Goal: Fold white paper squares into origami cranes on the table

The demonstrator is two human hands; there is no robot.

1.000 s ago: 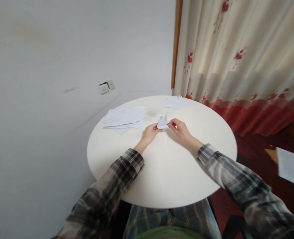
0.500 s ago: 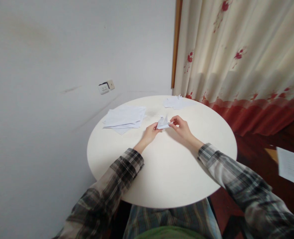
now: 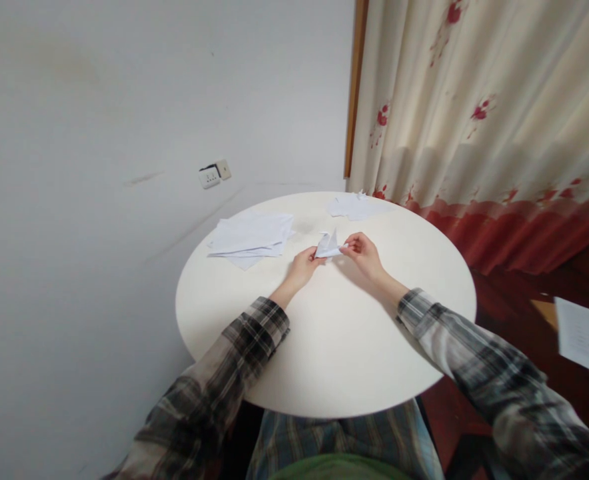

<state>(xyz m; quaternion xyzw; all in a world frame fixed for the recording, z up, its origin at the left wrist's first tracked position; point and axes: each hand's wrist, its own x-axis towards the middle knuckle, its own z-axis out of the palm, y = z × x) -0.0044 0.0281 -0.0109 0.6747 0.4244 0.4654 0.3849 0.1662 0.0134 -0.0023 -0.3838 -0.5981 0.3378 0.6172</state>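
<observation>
A small folded white paper figure (image 3: 328, 245), with pointed flaps standing up, is held just above the middle of the table. My left hand (image 3: 304, 265) pinches its left end between thumb and fingers. At the figure's right end, the thumb and fingertips of my right hand (image 3: 364, 253) are closed on a narrow tip of the paper. The fingers cover both ends, so the finer folds there are hidden.
The round white table (image 3: 324, 347) carries a stack of white paper sheets (image 3: 252, 235) at the left. More paper pieces (image 3: 357, 206) lie at the far edge. A wall with a socket (image 3: 209, 177) stands left, a floral curtain (image 3: 474, 133) behind. Printed sheets (image 3: 585, 337) lie right.
Both hands keep their hold on the folded paper, and the view shifts very slightly. I see no other clear difference.
</observation>
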